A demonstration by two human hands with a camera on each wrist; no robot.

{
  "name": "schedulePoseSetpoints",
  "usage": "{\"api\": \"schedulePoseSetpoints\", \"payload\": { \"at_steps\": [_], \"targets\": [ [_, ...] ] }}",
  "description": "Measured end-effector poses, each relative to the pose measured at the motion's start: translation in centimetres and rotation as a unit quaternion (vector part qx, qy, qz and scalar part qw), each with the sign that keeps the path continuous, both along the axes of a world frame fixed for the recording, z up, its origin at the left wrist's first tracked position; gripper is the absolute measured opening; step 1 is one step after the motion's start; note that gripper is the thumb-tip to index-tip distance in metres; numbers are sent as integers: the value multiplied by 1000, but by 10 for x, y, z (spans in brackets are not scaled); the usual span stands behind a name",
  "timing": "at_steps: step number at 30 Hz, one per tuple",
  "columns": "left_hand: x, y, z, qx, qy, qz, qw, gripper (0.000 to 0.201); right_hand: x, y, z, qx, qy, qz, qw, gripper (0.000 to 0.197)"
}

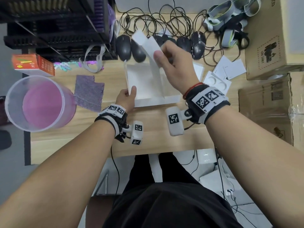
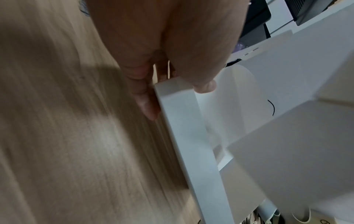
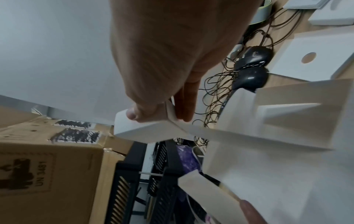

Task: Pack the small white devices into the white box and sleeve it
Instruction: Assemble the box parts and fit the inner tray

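An open white box (image 1: 143, 97) lies on the wooden table in the middle of the head view. My left hand (image 1: 132, 92) pinches its upright left side flap (image 1: 127, 74), thumb inside and fingers (image 2: 147, 104) outside the box wall (image 2: 184, 121). My right hand (image 1: 158, 57) is raised above the box and grips the lifted white lid flap (image 1: 146, 43) between thumb and fingers; the right wrist view shows this flap (image 3: 145, 128) in the pinch. I see no small white devices. What lies inside the box is partly hidden by the lid.
Several black mice (image 1: 124, 46) with tangled cables lie behind the box. White cards and an insert with round cut-outs (image 1: 217, 83) sit to the right, beside cardboard boxes (image 1: 271, 46). At left are a translucent bucket (image 1: 37, 102), a purple cloth (image 1: 89, 92) and a black rack (image 1: 57, 27).
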State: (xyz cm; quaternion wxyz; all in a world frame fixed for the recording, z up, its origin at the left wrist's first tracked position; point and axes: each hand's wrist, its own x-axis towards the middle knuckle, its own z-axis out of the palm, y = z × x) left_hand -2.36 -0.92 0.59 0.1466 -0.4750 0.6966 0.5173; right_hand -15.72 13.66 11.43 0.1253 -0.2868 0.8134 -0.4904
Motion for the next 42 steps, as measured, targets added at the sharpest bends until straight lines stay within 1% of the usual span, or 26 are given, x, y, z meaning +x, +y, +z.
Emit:
{"api": "schedulePoseSetpoints", "payload": {
  "at_steps": [2, 4, 6, 7, 10, 11, 12, 13, 14, 15, 16, 17, 18, 19, 22, 23, 24, 27, 29, 30, 32, 35, 37, 39, 42],
  "targets": [
    [0, 1, 6, 4, 2, 2, 1000, 71, -2, -4, 2, 8, 0, 23, 1000, 33],
    [1, 1, 6, 16, 13, 9, 1000, 78, 2, -5, -4, 56, -6, 61, 997, 31],
    [4, 1, 3, 26, 29, 32, 999, 90, 7, -2, -14, 80, -18, 72, 994, 29],
    [5, 2, 5, 30, 37, 35, 998, 91, 9, 0, -19, 83, -24, 74, 994, 28],
    [4, 4, 20, 26, 38, 8, 999, 74, 14, 3, -32, 121, -40, 102, 987, 25],
    [4, 4, 18, 25, 40, 5, 999, 74, 15, 4, -37, 152, -46, 122, 980, 23],
    [5, 3, 14, 37, 39, 17, 998, 81, 15, 6, -42, 195, -47, 147, 969, 21],
    [6, 2, 8, 51, 43, 35, 997, 91, 17, 8, -47, 242, -44, 172, 954, 20],
    [8, -1, -6, 69, 41, 58, 995, 102, 18, 10, -52, 280, -37, 193, 940, 20],
    [10, -4, -20, 92, 39, 77, 992, 109, 20, 11, -56, 304, -34, 205, 930, 22],
    [10, -4, -27, 117, 42, 89, 988, 111, 21, 12, -58, 318, -37, 210, 924, 23],
    [10, -3, -26, 136, 41, 87, 986, 110, 23, 11, -59, 328, -40, 210, 920, 23],
    [8, 1, -16, 148, 42, 81, 985, 106, 26, 10, -61, 340, -40, 211, 916, 23],
    [7, 5, -7, 155, 47, 79, 984, 97, 28, 8, -63, 351, -40, 219, 909, 23],
    [6, 11, 0, 149, 44, 83, 984, 55, 36, 5, -74, 394, -53, 247, 884, 24],
    [6, 13, 2, 136, 35, 73, 987, 46, 38, 5, -77, 400, -53, 252, 880, 24],
    [6, 13, 2, 117, 21, 54, 991, 44, 38, 4, -80, 403, -56, 253, 878, 24],
    [7, 13, 4, 45, 8, -3, 999, 61, 38, 1, -81, 396, -58, 261, 879, 23],
    [7, 12, 2, 28, -3, -13, 1000, 64, 37, -1, -81, 395, -63, 273, 875, 25],
    [6, 11, -1, 25, -13, -9, 1000, 59, 37, -1, -82, 389, -72, 275, 876, 27],
    [6, 9, -3, 31, -33, 8, 999, 47, 36, 3, -84, 367, -93, 258, 889, 30],
    [7, 6, -11, 58, -47, 30, 997, 51, 26, 12, -86, 335, -90, 191, 918, 25],
    [10, 6, -15, 55, -39, 26, 997, 52, 19, 18, -85, 317, -87, 160, 931, 19],
    [13, 5, -19, 44, -24, 44, 998, 54, 12, 22, -85, 311, -87, 155, 934, 18],
    [20, 1, -24, 41, -7, 114, 993, 57, 7, 24, -80, 322, -83, 151, 931, 18]
  ]
}}
